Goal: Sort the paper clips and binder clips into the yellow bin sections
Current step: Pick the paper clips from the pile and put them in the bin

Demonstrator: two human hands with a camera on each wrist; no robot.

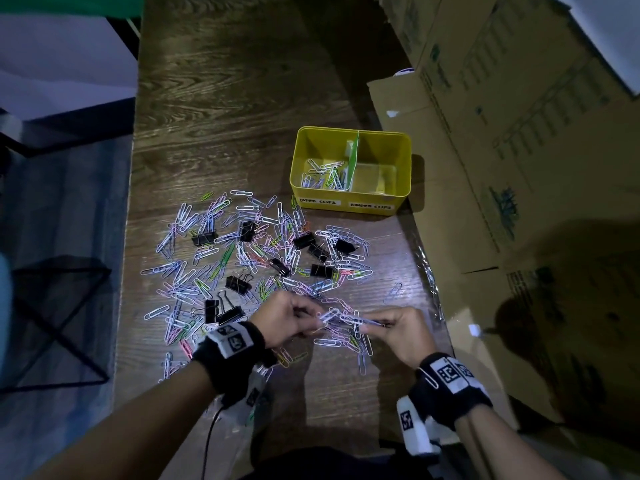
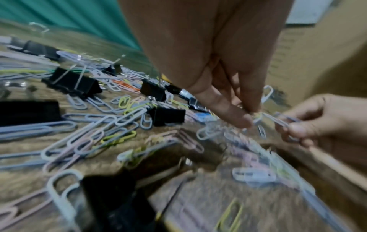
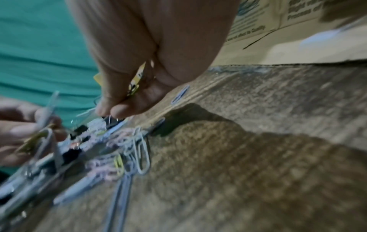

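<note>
Both the left hand (image 1: 289, 318) and the right hand (image 1: 398, 329) are pinching a small bunch of paper clips (image 1: 341, 318) between them, just above the table (image 1: 242, 98). More paper clips and black binder clips (image 1: 239, 284) are lying scattered beyond, and the yellow bin (image 1: 349, 204) is sitting past the pile, holding clips in its left section.

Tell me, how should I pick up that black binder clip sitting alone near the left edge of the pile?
Probably best from above: pinch the black binder clip across its two long flat sides, thumb on one, finger on the other. Its body looks wedge-shaped and stands proud of the flat paper clips around it, so there is something solid to squeeze. The thin wire handles seem a shakier hold, since they could swing.
</note>
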